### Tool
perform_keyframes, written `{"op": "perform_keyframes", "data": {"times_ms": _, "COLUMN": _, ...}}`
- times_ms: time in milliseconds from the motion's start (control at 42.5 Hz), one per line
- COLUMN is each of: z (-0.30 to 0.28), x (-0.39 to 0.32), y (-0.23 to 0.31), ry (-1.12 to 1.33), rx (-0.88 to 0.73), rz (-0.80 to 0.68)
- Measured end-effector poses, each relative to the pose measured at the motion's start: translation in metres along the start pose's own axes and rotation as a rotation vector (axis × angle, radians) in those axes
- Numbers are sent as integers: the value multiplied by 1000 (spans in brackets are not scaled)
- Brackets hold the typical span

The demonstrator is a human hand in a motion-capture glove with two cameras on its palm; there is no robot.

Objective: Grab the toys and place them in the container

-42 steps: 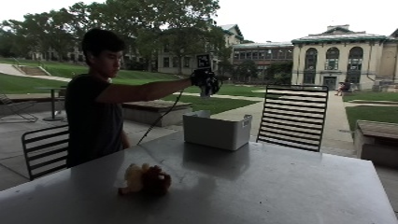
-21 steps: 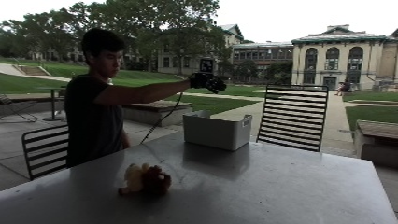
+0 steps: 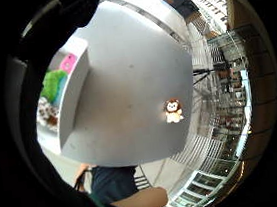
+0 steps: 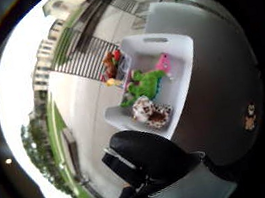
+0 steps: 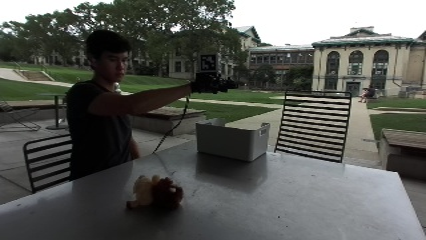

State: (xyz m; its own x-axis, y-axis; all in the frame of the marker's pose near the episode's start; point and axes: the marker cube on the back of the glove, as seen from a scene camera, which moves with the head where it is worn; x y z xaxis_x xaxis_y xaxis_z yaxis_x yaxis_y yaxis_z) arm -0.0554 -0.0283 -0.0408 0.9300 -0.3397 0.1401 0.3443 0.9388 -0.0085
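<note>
A white container (image 5: 233,142) stands at the far side of the grey table (image 5: 299,205). My gloved right hand (image 5: 212,83) hovers high above it on an outstretched arm, fingers extended and holding nothing. Seen from the thumb side palm view, the container (image 4: 186,83) holds a green toy (image 4: 145,85), a pink toy (image 4: 163,63), a spotted toy (image 4: 150,112) and a red-brown toy (image 4: 111,62). A small lion toy (image 5: 156,192) lies alone on the table near its front left; it also shows as the lion toy (image 3: 172,110) far from the container (image 3: 73,108).
A black slatted chair (image 5: 313,125) stands behind the table to the right of the container. Another dark chair (image 5: 46,160) is at the table's left, beside the person. A stone bench (image 5: 403,150) lies beyond the right edge.
The gloved hand has lifted a little above the container and its fingers have levelled out from pointing down. The lion toy has not moved.
</note>
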Motion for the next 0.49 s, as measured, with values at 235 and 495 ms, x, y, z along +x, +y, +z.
{"op": "perform_keyframes", "data": {"times_ms": 235, "z": -13, "x": 105, "y": 31, "ry": 176, "rx": 35, "rz": 223}}
{"op": "perform_keyframes", "data": {"times_ms": 495, "z": -7, "x": 227, "y": 69, "ry": 221, "rx": 27, "rz": 367}}
